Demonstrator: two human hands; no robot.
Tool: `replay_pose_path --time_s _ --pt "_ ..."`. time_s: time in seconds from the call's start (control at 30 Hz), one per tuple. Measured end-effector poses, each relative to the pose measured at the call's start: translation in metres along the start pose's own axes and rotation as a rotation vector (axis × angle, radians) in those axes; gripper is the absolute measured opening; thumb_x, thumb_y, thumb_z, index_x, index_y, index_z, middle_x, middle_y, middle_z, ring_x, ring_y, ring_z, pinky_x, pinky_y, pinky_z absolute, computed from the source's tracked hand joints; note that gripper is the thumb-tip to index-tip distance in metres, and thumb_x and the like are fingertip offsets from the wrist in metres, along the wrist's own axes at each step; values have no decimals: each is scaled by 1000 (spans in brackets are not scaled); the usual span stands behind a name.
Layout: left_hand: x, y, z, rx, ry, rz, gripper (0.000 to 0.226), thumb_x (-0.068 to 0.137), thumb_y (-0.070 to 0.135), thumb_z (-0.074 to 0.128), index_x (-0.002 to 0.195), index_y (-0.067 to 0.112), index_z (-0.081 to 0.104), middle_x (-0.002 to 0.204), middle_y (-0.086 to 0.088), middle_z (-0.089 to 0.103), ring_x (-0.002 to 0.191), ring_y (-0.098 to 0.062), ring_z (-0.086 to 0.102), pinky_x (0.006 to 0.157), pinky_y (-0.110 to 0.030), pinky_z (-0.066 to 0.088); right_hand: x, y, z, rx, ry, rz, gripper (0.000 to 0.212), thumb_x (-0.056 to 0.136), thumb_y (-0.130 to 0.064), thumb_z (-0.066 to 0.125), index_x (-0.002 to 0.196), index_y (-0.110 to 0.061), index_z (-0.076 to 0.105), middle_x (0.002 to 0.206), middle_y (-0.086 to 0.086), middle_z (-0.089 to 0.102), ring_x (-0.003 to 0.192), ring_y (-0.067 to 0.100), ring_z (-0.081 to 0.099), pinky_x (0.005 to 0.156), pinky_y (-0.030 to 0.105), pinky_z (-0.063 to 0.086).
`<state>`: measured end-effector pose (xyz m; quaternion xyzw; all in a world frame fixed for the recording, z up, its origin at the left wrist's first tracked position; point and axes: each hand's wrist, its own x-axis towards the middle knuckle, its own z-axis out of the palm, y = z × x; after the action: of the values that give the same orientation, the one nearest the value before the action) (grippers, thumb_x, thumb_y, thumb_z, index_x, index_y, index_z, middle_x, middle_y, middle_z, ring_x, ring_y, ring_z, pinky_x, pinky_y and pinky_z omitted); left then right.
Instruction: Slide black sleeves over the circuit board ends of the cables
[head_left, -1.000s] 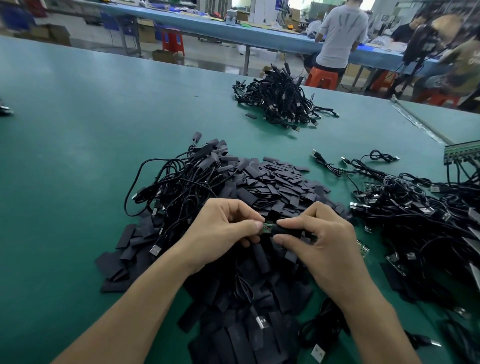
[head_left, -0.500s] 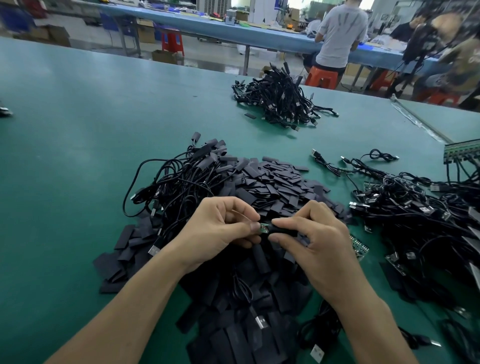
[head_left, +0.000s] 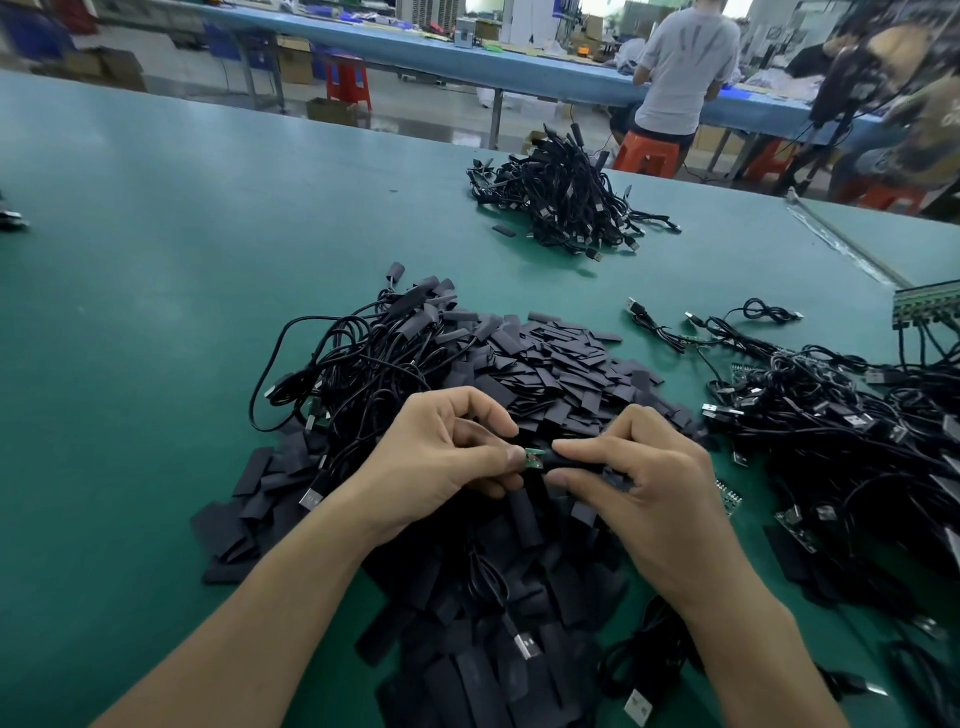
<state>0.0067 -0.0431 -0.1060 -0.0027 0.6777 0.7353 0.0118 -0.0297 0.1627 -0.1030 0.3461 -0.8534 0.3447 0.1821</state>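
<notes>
Above a heap of flat black sleeves (head_left: 561, 364), my left hand (head_left: 441, 462) pinches the small green circuit board (head_left: 533, 460) at a cable's end. My right hand (head_left: 644, 483) pinches a black sleeve (head_left: 571, 461) that covers part of that board, so only the board's left tip shows. The two hands almost touch at the fingertips. The cable itself is hidden under my hands. A tangle of black cables (head_left: 363, 364) lies on the left part of the sleeve heap.
A pile of black cables with bare boards (head_left: 831, 415) lies at the right. Another cable bundle (head_left: 566, 202) sits farther back on the green table (head_left: 156, 260). A green connector strip (head_left: 930, 304) is at the right edge. People sit at a bench behind.
The hands stayed in place over the heap. My right hand's fingers shifted a little along the sleeve, and the green board tip between the hands still shows.
</notes>
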Motion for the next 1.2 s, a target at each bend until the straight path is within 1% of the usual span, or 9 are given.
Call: replay_pose_path --time_s 0.1,0.3,0.47,0.57,0.67,0.8,0.97,1.1,1.2 --pt "-1 1 0 23 -30 -2 14 85 -6 72 91 3 63 80 -25 72 69 -26 72 62 -27 59 1 1 -2 40 -18 0 32 70 -27 82 101 -20 79 76 -8 53 72 5 54 67 8 38" --pt "-2 0 -1 31 -68 3 10 87 -6 69 92 2 63 77 -15 72 71 -24 72 63 -25 58 3 3 -5 101 -53 18 33 69 -32 81 101 -23 78 78 -10 55 73 7 56 65 11 41" --pt "-1 0 -2 14 -59 4 12 86 -6 70 91 3 63 75 -13 72 67 -22 71 61 -24 57 2 0 -5 131 -36 82 36 69 -36 82 103 -24 78 87 -11 64 85 8 63 74 22 50" --pt "-1 1 -2 5 -61 1 13 86 -6 70 90 3 63 74 -14 72 66 -22 71 60 -24 57 3 0 -7 141 1 83 31 67 -35 83 94 -20 79 83 -10 68 80 7 65 71 28 52" --pt "-1 0 -2 -2 -58 3 13 86 -6 71 90 4 63 74 -14 72 67 -22 71 60 -24 57 1 -1 -6 206 23 115 28 64 -34 84 87 -19 80 77 -11 70 73 8 66 66 30 51" --pt "-1 0 -2 -5 -56 12 13 85 -5 71 89 4 64 77 -18 71 69 -24 72 61 -24 57 1 -5 -5 266 39 129 29 61 -34 86 87 -23 79 75 -13 70 71 8 67 64 28 52" --pt "-1 1 -1 -17 -98 23 11 86 -2 70 92 4 63 77 -12 73 70 -21 73 62 -24 57 0 -9 -3 463 84 171 31 61 -34 91 90 -32 78 82 -11 74 77 14 71 70 33 57" --pt "-2 2 0 -54 -109 35 17 80 10 72 93 7 62 77 -9 75 68 -18 72 61 -22 56 1 -17 0 658 109 225 35 58 -41 89 91 -33 78 81 -6 75 75 12 71 71 24 57" --pt "-2 2 0 -62 -117 47 20 77 14 73 92 9 63 76 -9 73 66 -18 71 62 -23 55 1 -19 2 703 83 217 31 62 -32 90 91 -29 78 80 -4 76 74 11 72 69 20 56"
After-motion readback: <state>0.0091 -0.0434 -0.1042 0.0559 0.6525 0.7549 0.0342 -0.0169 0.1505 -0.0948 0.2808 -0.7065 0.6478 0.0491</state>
